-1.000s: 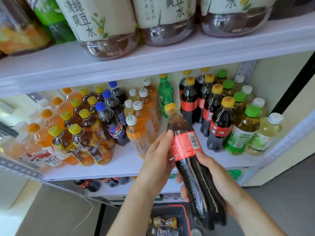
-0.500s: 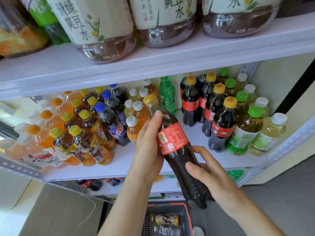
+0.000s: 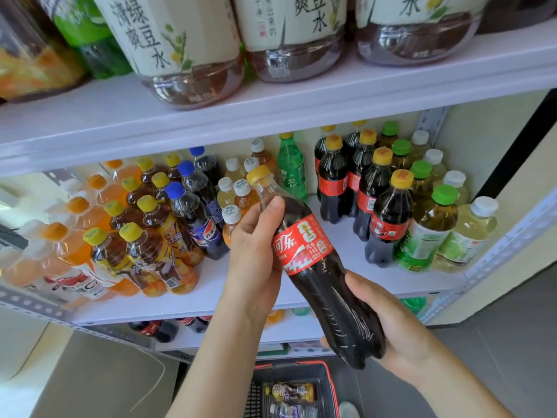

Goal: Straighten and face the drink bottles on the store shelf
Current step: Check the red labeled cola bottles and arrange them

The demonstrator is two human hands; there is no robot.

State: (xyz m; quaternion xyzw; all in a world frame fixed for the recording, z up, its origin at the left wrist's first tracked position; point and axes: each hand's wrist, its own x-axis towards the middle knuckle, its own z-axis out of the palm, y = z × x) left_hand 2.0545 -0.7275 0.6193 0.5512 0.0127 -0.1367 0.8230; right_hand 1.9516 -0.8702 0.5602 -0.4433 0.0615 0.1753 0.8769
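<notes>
head view | fingers of left hand (image 3: pixel 253 260) and right hand (image 3: pixel 401 330) are curling round the tilted cola bottle (image 3: pixel 316 267), holding it off the shelf (image 3: pixel 196 300) front edge | risk: its cap is leaning just beside the white-capped bottles (image 3: pixel 231 215), so a careless swing could be toppling them

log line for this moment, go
left grip: holds cola bottle shoulder | right grip: holds its base | bottle: tilted, off shelf

This is a shop's drinks aisle. A white metal shelf (image 3: pixel 211 285) carries many identical bottles lined up in rows by kind: cola bottles (image 3: pixel 388 218), orange drinks (image 3: pixel 81 212), green-capped teas (image 3: pixel 431 233). Large labelled bottles (image 3: pixel 177 40) stand on the upper shelf (image 3: pixel 271 116). A red-rimmed shopping basket (image 3: pixel 332 384) sits on the floor below.
</notes>
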